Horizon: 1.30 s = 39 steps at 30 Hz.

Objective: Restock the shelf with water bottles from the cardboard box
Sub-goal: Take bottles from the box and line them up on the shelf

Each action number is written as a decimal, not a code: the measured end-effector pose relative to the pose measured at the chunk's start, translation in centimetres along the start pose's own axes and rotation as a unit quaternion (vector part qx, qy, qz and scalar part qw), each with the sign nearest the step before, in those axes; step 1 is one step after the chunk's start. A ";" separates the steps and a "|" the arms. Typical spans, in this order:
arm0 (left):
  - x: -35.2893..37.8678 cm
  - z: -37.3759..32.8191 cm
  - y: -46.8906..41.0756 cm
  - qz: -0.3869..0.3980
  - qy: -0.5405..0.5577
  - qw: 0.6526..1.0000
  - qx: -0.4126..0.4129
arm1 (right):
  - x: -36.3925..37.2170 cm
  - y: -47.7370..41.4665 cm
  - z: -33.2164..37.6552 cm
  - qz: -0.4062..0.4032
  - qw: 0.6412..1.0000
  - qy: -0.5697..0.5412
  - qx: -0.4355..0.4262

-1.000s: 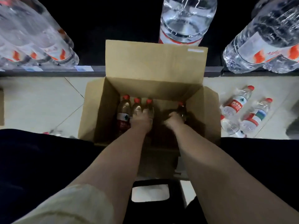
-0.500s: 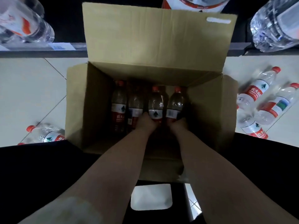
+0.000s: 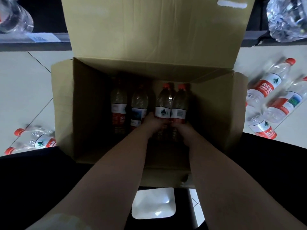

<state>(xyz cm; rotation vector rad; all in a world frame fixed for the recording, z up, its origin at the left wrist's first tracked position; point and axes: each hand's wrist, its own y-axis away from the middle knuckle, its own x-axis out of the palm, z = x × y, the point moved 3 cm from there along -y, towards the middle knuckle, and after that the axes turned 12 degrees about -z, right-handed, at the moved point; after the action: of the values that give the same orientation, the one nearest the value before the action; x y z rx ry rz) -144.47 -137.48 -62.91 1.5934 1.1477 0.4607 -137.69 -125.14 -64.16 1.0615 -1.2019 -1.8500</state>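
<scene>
An open cardboard box (image 3: 64,103) sits on the floor in front of me, its far flap raised. Both arms reach inside. My left hand (image 3: 153,124) grips the lower half of a red-capped water bottle (image 3: 163,102). My right hand (image 3: 180,127) grips a second bottle (image 3: 180,103) pressed against the first. Two more bottles (image 3: 118,105) (image 3: 138,105) stand untouched in the box to the left. The shelf edge (image 3: 33,41) runs across the top, partly hidden by the flap.
Large clear water jugs (image 3: 287,19) (image 3: 15,17) lie on the shelf at both top corners. Several small bottles (image 3: 269,83) lie loose on the tiled floor right of the box, and two bottles (image 3: 38,140) lie at its left. My dark-clothed legs flank the box.
The camera has dropped closer to the box. Both hands have closed on the two right-hand bottles and lifted them slightly, side by side.
</scene>
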 end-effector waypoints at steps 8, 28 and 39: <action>-3.0 -0.9 1.7 0.006 0.098 0.994 -0.050 | 0.5 3.2 2.4 0.051 0.998 -0.031 -0.003; -11.9 -5.4 26.1 -0.107 0.331 0.924 0.159 | -3.8 27.9 6.1 0.198 0.958 -0.105 -0.179; -16.0 -10.8 38.3 -0.079 0.341 0.867 0.355 | -8.5 41.2 11.4 0.235 0.880 -0.140 -0.389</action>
<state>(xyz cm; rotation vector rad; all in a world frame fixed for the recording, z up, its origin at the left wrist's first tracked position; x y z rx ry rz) -143.46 -144.16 -20.55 1.9924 2.1596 0.5477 -139.75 -127.70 -20.68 0.0442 -0.6440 -1.8439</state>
